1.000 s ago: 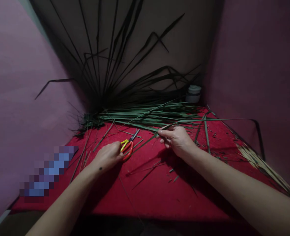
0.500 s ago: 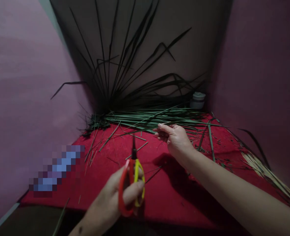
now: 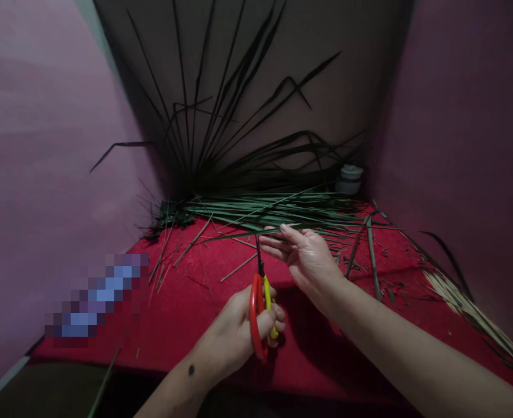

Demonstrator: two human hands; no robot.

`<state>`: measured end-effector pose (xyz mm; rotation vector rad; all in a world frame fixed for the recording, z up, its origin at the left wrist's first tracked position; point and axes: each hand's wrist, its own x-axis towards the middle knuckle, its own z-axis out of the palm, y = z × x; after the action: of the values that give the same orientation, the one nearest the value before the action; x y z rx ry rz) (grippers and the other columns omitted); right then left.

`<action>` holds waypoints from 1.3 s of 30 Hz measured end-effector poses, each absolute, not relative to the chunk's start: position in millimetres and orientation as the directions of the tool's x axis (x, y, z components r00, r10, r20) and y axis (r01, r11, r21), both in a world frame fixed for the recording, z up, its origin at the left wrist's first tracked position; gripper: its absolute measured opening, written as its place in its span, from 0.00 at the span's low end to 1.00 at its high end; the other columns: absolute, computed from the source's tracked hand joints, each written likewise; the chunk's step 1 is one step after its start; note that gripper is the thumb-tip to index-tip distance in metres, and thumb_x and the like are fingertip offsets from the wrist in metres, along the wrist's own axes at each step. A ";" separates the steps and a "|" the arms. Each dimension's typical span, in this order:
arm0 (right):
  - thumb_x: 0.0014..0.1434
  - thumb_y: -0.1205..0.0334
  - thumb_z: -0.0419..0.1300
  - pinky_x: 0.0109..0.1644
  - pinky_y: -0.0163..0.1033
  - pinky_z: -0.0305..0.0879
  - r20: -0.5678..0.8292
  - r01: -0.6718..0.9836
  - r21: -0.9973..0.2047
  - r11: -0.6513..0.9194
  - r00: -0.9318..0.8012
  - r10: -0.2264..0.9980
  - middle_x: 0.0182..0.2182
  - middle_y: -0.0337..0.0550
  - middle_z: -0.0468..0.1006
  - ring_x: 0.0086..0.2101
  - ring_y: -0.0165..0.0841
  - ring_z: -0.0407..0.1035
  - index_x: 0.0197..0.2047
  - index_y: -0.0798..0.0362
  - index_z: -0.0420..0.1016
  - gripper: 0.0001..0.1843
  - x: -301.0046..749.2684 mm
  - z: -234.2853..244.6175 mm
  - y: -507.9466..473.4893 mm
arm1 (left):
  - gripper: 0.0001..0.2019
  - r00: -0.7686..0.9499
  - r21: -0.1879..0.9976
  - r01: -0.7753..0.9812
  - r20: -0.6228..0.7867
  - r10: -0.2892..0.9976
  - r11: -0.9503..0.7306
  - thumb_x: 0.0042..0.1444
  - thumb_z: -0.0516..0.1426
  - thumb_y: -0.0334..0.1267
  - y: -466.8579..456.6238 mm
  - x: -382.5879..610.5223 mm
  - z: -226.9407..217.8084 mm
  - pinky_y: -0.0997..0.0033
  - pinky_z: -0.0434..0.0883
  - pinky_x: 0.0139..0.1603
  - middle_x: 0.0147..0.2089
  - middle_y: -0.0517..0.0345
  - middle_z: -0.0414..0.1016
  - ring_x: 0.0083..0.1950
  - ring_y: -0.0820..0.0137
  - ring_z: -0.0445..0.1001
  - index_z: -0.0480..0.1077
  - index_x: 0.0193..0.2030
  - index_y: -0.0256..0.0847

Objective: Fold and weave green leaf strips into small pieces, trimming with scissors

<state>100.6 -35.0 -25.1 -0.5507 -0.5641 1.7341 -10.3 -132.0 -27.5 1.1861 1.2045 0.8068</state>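
My left hand [image 3: 248,325] grips a pair of scissors [image 3: 256,316] with one red and one yellow handle. Their dark blades point up and reach the underside of a narrow green leaf strip [image 3: 234,235], close to my right fingertips. My right hand [image 3: 309,252] pinches that strip between thumb and forefinger, its other fingers stretched out to the left. The strip runs roughly level across, with a pale end showing by the thumb. Behind it lies a pile of long green leaf strips [image 3: 278,206].
A red cloth [image 3: 187,325] covers the surface, with cut scraps scattered on it. A dark fan of palm leaf [image 3: 221,133] leans at the back, near a lidded white container [image 3: 349,179]. Pale thin sticks [image 3: 465,307] lie at right. A pixelated blue patch [image 3: 104,296] is at left.
My left hand has moved right and up with the scissors, bringing the blades to the leaf strip. My right hand has dipped slightly, and its lower fingers have straightened.
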 end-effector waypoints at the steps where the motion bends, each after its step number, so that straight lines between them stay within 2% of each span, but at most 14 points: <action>1: 0.46 0.70 0.63 0.40 0.51 0.72 -0.079 -0.751 -0.624 -0.216 -0.214 0.974 0.23 0.40 0.74 0.28 0.40 0.75 0.26 0.54 0.61 0.11 100.4 -26.3 -35.0 | 0.11 0.222 0.964 0.120 -0.258 0.940 0.236 0.52 0.53 0.38 -130.9 -10.0 -28.9 0.68 0.69 0.31 0.33 0.55 0.69 0.30 0.71 0.70 0.57 0.40 0.37; 10: 0.47 0.72 0.61 0.37 0.49 0.72 -0.146 -0.756 -0.601 -0.261 -0.217 0.965 0.21 0.36 0.71 0.26 0.37 0.74 0.25 0.54 0.60 0.12 100.4 -25.2 -38.9 | 0.07 0.182 0.952 0.271 -0.197 0.963 0.143 0.55 0.51 0.37 -124.9 -11.4 -41.4 0.71 0.69 0.28 0.32 0.57 0.70 0.29 0.72 0.70 0.58 0.38 0.38; 14: 0.47 0.72 0.61 0.36 0.48 0.72 -0.159 -0.750 -0.605 -0.267 -0.214 0.964 0.21 0.37 0.71 0.25 0.36 0.74 0.25 0.54 0.60 0.11 100.0 -26.8 -37.5 | 0.10 0.162 0.949 0.226 -0.260 0.952 0.220 0.53 0.53 0.41 -124.3 -11.1 -38.6 0.71 0.70 0.24 0.28 0.59 0.70 0.28 0.69 0.73 0.58 0.37 0.39; 18: 0.49 0.73 0.58 0.34 0.45 0.72 -0.180 -0.699 -0.670 -0.249 -0.173 0.968 0.18 0.37 0.71 0.23 0.35 0.74 0.25 0.55 0.61 0.09 102.7 -31.0 -29.2 | 0.14 0.138 0.934 0.150 -0.345 0.928 0.325 0.49 0.56 0.42 -113.3 -21.8 -37.8 0.70 0.71 0.22 0.26 0.59 0.70 0.26 0.67 0.74 0.59 0.38 0.38; 20: 0.50 0.74 0.56 0.32 0.42 0.72 -0.204 -0.626 -0.733 -0.266 -0.170 0.964 0.17 0.39 0.72 0.23 0.35 0.74 0.25 0.56 0.61 0.08 106.2 -32.1 -24.6 | 0.14 0.081 0.926 0.232 -0.322 0.943 0.296 0.48 0.56 0.44 -101.0 -34.2 -38.2 0.69 0.71 0.21 0.25 0.59 0.71 0.26 0.65 0.75 0.60 0.38 0.39; 22: 0.51 0.74 0.55 0.30 0.39 0.71 -0.225 -0.520 -0.798 -0.305 -0.212 0.951 0.17 0.42 0.73 0.23 0.34 0.73 0.24 0.57 0.63 0.07 110.5 -32.5 -21.5 | 0.11 -0.025 0.830 0.509 -0.248 0.968 0.226 0.50 0.54 0.44 -85.5 -49.4 -38.3 0.71 0.69 0.20 0.23 0.58 0.71 0.25 0.66 0.74 0.61 0.35 0.39; 24: 0.50 0.74 0.55 0.27 0.36 0.70 -0.240 -0.426 -0.838 -0.342 -0.275 0.931 0.17 0.44 0.73 0.21 0.32 0.72 0.23 0.59 0.66 0.06 114.5 -33.0 -20.5 | 0.09 -0.126 0.542 0.819 -0.146 0.981 0.186 0.52 0.52 0.43 -70.2 -63.9 -37.5 0.74 0.65 0.20 0.22 0.58 0.72 0.21 0.68 0.73 0.63 0.30 0.40; 26: 0.48 0.74 0.56 0.22 0.33 0.67 -0.252 -0.368 -0.853 -0.369 -0.329 0.910 0.17 0.45 0.73 0.18 0.29 0.69 0.22 0.61 0.68 0.05 117.4 -34.0 -21.0 | 0.10 -0.158 0.360 0.916 -0.088 0.984 0.179 0.51 0.53 0.43 -59.1 -73.9 -35.6 0.73 0.63 0.22 0.19 0.57 0.70 0.21 0.67 0.72 0.63 0.25 0.40; 28: 0.46 0.74 0.58 0.19 0.30 0.62 -0.267 -0.336 -0.856 -0.394 -0.364 0.892 0.16 0.44 0.73 0.15 0.27 0.66 0.20 0.62 0.68 0.06 119.0 -35.7 -22.0 | 0.11 -0.162 0.296 0.940 -0.053 0.985 0.170 0.50 0.54 0.44 -54.4 -77.5 -32.6 0.71 0.63 0.26 0.18 0.55 0.69 0.25 0.63 0.73 0.64 0.23 0.40; 30: 0.45 0.73 0.59 0.17 0.29 0.57 -0.284 -0.327 -0.848 -0.416 -0.383 0.879 0.15 0.43 0.72 0.14 0.24 0.63 0.19 0.62 0.68 0.06 119.9 -37.5 -22.6 | 0.11 -0.164 0.233 0.960 0.004 0.986 0.159 0.52 0.53 0.45 -55.6 -75.1 -29.3 0.69 0.63 0.30 0.21 0.52 0.70 0.30 0.60 0.74 0.67 0.26 0.40; 32: 0.46 0.72 0.59 0.16 0.27 0.53 -0.303 -0.348 -0.823 -0.450 -0.401 0.864 0.15 0.41 0.70 0.14 0.22 0.60 0.19 0.61 0.67 0.06 120.8 -38.7 -22.5 | 0.11 -0.075 0.243 0.969 0.139 0.987 0.039 0.54 0.52 0.43 -59.9 -68.4 -26.9 0.68 0.64 0.34 0.28 0.51 0.72 0.34 0.62 0.73 0.70 0.37 0.40; 35: 0.48 0.70 0.56 0.16 0.28 0.48 -0.328 -0.394 -0.752 -0.528 -0.470 0.819 0.12 0.35 0.64 0.12 0.19 0.53 0.20 0.58 0.64 0.07 122.5 -38.8 -22.7 | 0.16 0.238 0.401 0.826 0.388 0.890 -0.396 0.56 0.52 0.36 -63.8 -54.7 -26.5 0.71 0.66 0.38 0.38 0.54 0.71 0.37 0.69 0.71 0.65 0.52 0.44; 37: 0.49 0.70 0.53 0.16 0.29 0.45 -0.326 -0.410 -0.708 -0.575 -0.533 0.781 0.11 0.32 0.59 0.12 0.19 0.49 0.21 0.57 0.63 0.07 123.3 -38.4 -24.2 | 0.16 0.369 0.486 0.634 0.493 0.788 -0.601 0.56 0.53 0.33 -61.7 -45.9 -27.7 0.74 0.67 0.38 0.39 0.54 0.70 0.38 0.71 0.70 0.67 0.52 0.45; 39: 0.48 0.70 0.52 0.17 0.29 0.42 -0.316 -0.416 -0.684 -0.599 -0.572 0.757 0.11 0.30 0.57 0.12 0.20 0.46 0.22 0.57 0.64 0.05 123.3 -38.7 -26.5 | 0.13 0.407 0.519 0.518 0.549 0.730 -0.680 0.55 0.55 0.32 -57.3 -38.9 -28.6 0.74 0.68 0.37 0.37 0.55 0.70 0.38 0.72 0.70 0.71 0.46 0.45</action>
<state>123.3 -26.5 -38.7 -0.7881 -0.7276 2.1793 -38.9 -57.3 -28.6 2.3994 1.0923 1.1385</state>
